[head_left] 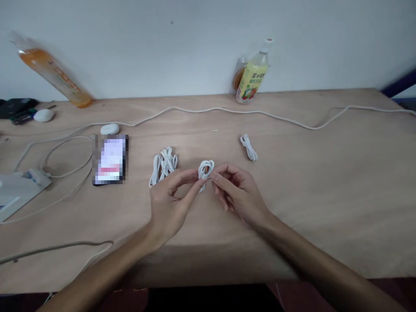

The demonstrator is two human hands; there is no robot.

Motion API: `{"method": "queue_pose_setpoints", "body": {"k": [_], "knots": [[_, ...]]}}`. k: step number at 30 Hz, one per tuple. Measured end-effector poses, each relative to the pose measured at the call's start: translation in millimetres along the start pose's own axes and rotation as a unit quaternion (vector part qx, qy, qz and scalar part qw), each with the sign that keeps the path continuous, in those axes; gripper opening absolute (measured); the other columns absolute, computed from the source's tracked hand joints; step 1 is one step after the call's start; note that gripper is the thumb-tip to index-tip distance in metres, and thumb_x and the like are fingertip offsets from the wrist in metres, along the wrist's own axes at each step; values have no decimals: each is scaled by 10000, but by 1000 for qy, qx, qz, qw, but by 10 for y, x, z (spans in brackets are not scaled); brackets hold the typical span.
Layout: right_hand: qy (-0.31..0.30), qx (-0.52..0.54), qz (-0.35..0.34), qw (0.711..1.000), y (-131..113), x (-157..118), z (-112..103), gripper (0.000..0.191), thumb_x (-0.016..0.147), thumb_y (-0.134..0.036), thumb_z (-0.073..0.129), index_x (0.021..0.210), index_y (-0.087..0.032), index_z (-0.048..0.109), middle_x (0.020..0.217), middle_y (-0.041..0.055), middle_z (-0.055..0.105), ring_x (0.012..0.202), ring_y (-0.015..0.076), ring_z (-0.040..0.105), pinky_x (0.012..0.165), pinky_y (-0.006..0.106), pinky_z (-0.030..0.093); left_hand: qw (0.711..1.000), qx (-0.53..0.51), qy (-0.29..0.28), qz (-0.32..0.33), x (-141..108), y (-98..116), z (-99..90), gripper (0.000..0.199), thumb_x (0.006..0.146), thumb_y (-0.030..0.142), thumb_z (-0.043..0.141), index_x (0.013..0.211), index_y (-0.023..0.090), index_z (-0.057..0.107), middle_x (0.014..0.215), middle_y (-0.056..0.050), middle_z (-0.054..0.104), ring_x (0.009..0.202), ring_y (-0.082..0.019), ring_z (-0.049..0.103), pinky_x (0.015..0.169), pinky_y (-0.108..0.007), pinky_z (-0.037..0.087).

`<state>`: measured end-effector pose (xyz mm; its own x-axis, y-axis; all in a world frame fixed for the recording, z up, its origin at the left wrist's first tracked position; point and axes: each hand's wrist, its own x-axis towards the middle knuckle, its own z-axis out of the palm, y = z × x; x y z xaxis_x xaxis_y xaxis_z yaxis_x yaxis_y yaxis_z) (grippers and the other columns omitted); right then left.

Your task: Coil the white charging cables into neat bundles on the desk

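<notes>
My left hand is closed, with thumb and fingertips pinching a coiled white charging cable above the table. A bit of orange shows inside the coil, likely at a plug. From the other side my right hand pinches a thin white tie that sticks out of the coil, thumb against forefinger. Behind my left hand lie several bundled white cables, partly hidden by it. Another bundled white cable rests by itself beyond my right hand. A tiny white strip lies farther back.
At left are a phone, a white earbud case and a white power strip with loose cords. A long white cord crosses the table's back. An orange drink bottle and a yellow drink bottle stand by the wall.
</notes>
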<state>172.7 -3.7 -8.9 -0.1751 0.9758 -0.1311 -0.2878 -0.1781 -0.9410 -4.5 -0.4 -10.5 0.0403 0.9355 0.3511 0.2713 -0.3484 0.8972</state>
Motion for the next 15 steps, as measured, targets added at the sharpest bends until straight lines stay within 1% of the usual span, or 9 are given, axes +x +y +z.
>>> {"method": "queue_pose_setpoints", "body": {"k": [2, 4, 7, 10, 12, 15], "knots": [[12, -24, -34, 999, -13, -2, 3, 349, 945, -530, 765, 849, -215, 650, 697, -51, 621, 419, 56, 454, 385, 212, 349, 996, -55, 0, -65, 21, 19, 16, 137, 889, 298, 884, 988, 215, 839, 947, -40, 880, 836, -213, 841, 807, -336, 711], [14, -37, -43, 998, -24, -4, 0, 335, 949, -519, 766, 861, -209, 676, 749, -34, 646, 446, 57, 472, 402, 216, 368, 992, -86, -1, -97, 46, 35, 18, 164, 856, 320, 908, 962, 216, 836, 911, -33, 881, 829, -219, 847, 799, -338, 716], [10, -24, -25, 999, -21, 6, -27, 318, 925, -510, 792, 883, -208, 704, 756, -30, 659, 440, 59, 470, 378, 216, 317, 987, -106, -12, -120, 81, 51, 1, 159, 845, 327, 911, 940, 225, 835, 887, -30, 881, 820, -225, 847, 763, -330, 709], [0, 1, 6, 1000, -1, 31, -69, 323, 913, -518, 802, 857, -214, 712, 640, -56, 604, 408, 61, 411, 358, 211, 253, 980, -123, -45, -149, 105, 60, -26, 172, 847, 349, 912, 942, 224, 841, 879, -43, 880, 840, -245, 849, 781, -356, 709], [-10, 8, 19, 1000, 11, 47, -94, 329, 908, -523, 810, 838, -215, 718, 577, -71, 559, 399, 61, 382, 359, 207, 240, 974, -142, -67, -164, 116, 64, -41, 180, 846, 354, 912, 946, 220, 846, 873, -49, 878, 852, -252, 848, 818, -375, 709], [-12, 14, 11, 1000, 26, 57, -108, 332, 892, -519, 839, 843, -212, 725, 612, -60, 601, 409, 57, 412, 361, 199, 242, 966, -162, -88, -181, 128, 67, -53, 140, 852, 314, 893, 947, 217, 857, 885, -50, 878, 847, -236, 839, 828, -362, 699]]}}
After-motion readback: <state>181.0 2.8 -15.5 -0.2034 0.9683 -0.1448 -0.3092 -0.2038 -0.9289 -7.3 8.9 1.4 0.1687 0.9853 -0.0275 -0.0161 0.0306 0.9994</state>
